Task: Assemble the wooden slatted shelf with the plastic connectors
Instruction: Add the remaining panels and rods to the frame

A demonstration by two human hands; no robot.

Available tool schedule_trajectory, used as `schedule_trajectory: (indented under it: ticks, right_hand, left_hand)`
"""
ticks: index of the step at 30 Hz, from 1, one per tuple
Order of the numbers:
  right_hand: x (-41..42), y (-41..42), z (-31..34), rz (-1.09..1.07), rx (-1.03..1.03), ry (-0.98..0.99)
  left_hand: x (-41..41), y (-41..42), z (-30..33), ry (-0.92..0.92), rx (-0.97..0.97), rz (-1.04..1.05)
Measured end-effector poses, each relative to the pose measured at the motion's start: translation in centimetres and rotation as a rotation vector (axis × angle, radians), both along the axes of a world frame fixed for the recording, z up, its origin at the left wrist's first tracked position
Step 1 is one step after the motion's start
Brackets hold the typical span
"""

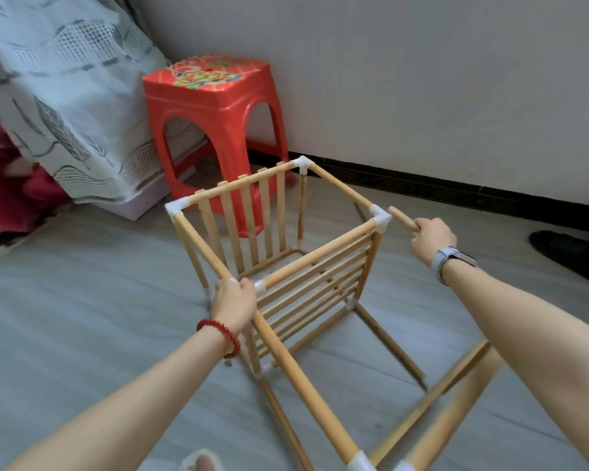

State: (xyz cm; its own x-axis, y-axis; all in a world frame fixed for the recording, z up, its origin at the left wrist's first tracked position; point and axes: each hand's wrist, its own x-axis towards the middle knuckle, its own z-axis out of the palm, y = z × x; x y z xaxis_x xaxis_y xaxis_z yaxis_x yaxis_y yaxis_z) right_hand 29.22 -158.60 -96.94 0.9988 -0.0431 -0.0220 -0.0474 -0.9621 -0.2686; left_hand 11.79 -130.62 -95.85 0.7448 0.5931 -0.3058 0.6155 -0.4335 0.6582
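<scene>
The wooden slatted shelf frame (279, 260) stands on the floor, its round poles joined by white plastic connectors. Two slatted panels stand on edge inside it, one at the far side (249, 212) and one in the middle (313, 294). My left hand (233, 305) grips the near-left connector where several poles meet. My right hand (430, 237) holds a loose wooden pole (402, 217) whose free end lies just right of the top right white connector (380, 217), not inserted. Another slatted panel (449, 402) lies at the lower right, joined to a long pole (303, 379) by white connectors.
A red plastic stool (215, 124) stands right behind the frame against the white wall. A patterned curtain (65, 96) hangs at the left above a white box. A dark shoe (565, 249) sits at the right edge. Grey plank floor surrounds the frame.
</scene>
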Motion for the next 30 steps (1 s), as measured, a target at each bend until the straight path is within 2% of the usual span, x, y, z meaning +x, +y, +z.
schedule_trajectory:
  ticks: [4, 6, 8, 10, 11, 13, 15, 16, 20, 24, 30]
  right_hand:
    - [-0.4, 0.8, -0.3, -0.003, -0.025, -0.001]
    - [-0.2, 0.8, 0.0, -0.019, -0.03, 0.009]
    - [-0.1, 0.8, 0.2, -0.024, -0.036, 0.001]
    - [0.0, 0.8, 0.0, -0.024, -0.038, -0.018]
    - [0.0, 0.8, -0.2, -0.025, -0.038, -0.025]
    - [-0.1, 0.6, -0.5, -0.014, -0.036, -0.041]
    - [0.2, 0.5, -0.5, 0.009, -0.044, -0.062]
    - [0.2, 0.5, -0.4, 0.017, -0.045, -0.073]
    - [0.7, 0.8, -0.5, 0.064, -0.045, -0.102]
    - [0.9, 2.0, -0.9, 0.207, -0.063, -0.098]
    - [0.9, 5.3, -1.2, 0.461, -0.03, -0.116]
  left_hand:
    - [-2.2, 1.1, -1.5, 0.124, 0.123, -0.25]
    - [-2.2, 1.6, 0.1, 0.274, 0.352, -0.426]
    - [-1.3, 1.6, 2.8, 0.415, 0.703, -0.555]
    - [0.3, 1.1, 4.9, 0.362, 0.935, -0.608]
    - [1.3, 0.7, 5.0, 0.275, 0.96, -0.626]
    - [3.2, -1.1, 4.3, 0.082, 0.796, -0.729]
    - [4.6, -3.3, 2.6, 0.024, 0.427, -0.836]
    - [4.9, -4.1, 1.7, 0.02, 0.328, -0.849]
    - [4.6, -5.1, 0.0, 0.048, 0.467, -0.804]
    - [2.6, -5.9, 0.2, 0.167, 0.456, -0.772]
    - [1.4, -6.8, 2.8, 0.363, 0.698, -1.0]
